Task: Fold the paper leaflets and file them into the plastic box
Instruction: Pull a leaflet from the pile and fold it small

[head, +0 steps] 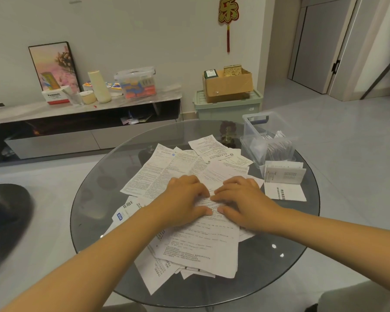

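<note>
A loose heap of printed paper leaflets [167, 167] covers the middle of the round glass table [95, 199]. On top lies one long white leaflet [203, 242]. My left hand [185, 199] and my right hand [243, 201] press side by side on its far end, fingertips almost touching and pinching the paper along a crease. A clear plastic box [268, 136] stands at the table's far right with several folded leaflets upright inside. A folded leaflet [284, 174] leans in front of the box, above a flat white sheet [284, 192].
Beyond the table a low TV bench [83, 109] carries a lidded plastic container [136, 83], a cream cylinder and a tissue box. A green storage bin [227, 106] with a cardboard box on top stands on the floor. A dark chair [7, 212] is at the left.
</note>
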